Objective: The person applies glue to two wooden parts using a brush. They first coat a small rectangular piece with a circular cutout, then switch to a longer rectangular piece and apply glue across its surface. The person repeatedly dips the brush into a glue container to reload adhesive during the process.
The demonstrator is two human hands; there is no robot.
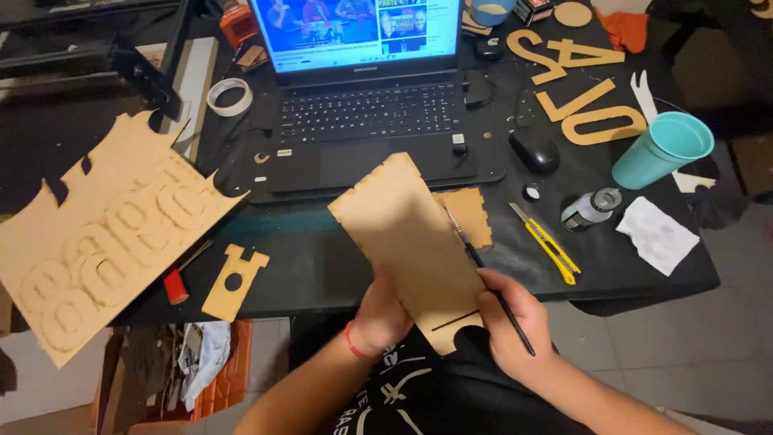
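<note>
- Head view: nearest the camera, the left hand (385,310), with a red band at the wrist, was closed on the near left edge of a notched wooden panel (407,234), fingers clamped on it.
- The right hand (514,318) gripped the panel's near right corner and also pinched a thin paintbrush (483,270), whose tip lay along the panel's right edge.
- The panel was held tilted above the near edge of the black table (322,266), its far end reaching toward the laptop.
- Just behind the panel on the right, a smaller notched wooden piece (471,216) lay flat on the table.
- To the right of it lay a yellow utility knife (547,243), then a small glue bottle (589,209) on its side and a crumpled white tissue (658,234).
- On the near left, a small wooden cutout with a round hole (233,282) sat beside a red-capped marker (175,286).
- A large wooden board with cut-out letters (105,234) hung over the table's left edge.
- Farther off, an open laptop (366,113) stood in the middle, its screen lit.
- A black mouse (535,151) and a teal cup (664,149) were to its right, with loose wooden letters (584,89) beyond them.
- A roll of tape (229,97) lay at the far left of the laptop.
</note>
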